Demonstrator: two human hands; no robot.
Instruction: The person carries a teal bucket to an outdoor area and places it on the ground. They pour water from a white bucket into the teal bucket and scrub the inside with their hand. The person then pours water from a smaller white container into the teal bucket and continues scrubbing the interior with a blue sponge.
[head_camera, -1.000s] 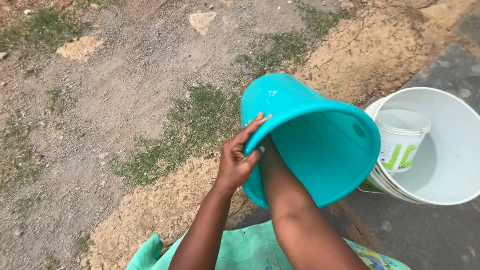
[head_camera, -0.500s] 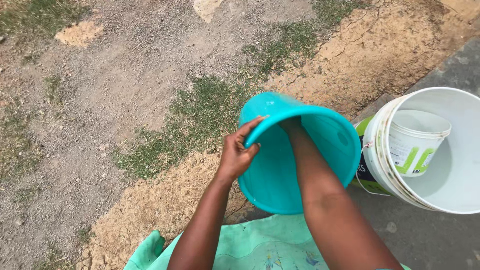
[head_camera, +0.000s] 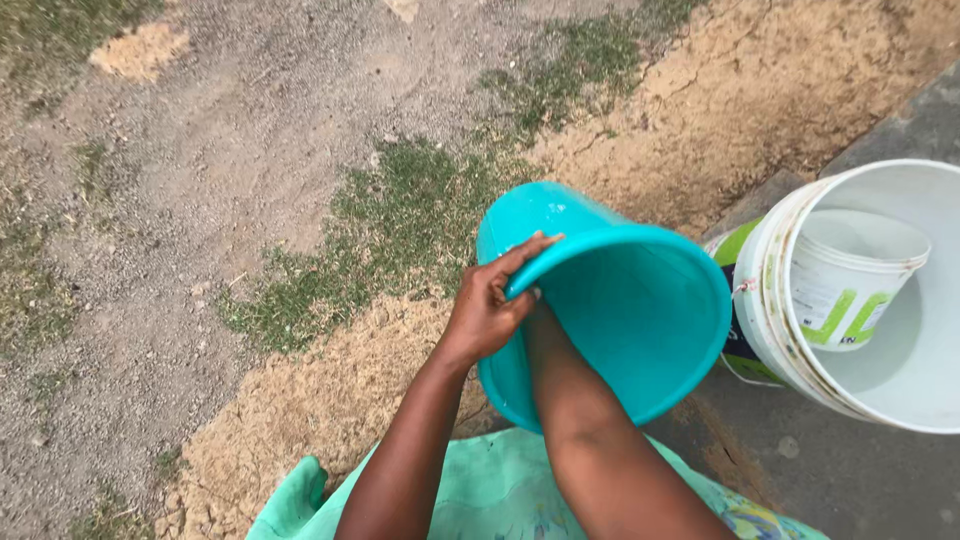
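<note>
Head view, looking down: at the bottom edge of the frame a light green cloth (head_camera: 480, 495) lies over the person's lap. Just above it, at the centre, the left hand (head_camera: 490, 305) grips the rim of a teal bucket (head_camera: 610, 310), fingers curled over the edge. This bucket is tilted, its mouth facing the camera. The right forearm goes into the bucket; the right hand is hidden inside, so its grip cannot be told. At the right edge, just beside the bucket, a white bucket (head_camera: 790, 300) holds a smaller white tub (head_camera: 850, 275). Beyond lie sandy soil (head_camera: 300, 400), a grass patch (head_camera: 400, 220) and gravel ground (head_camera: 200, 150).
</note>
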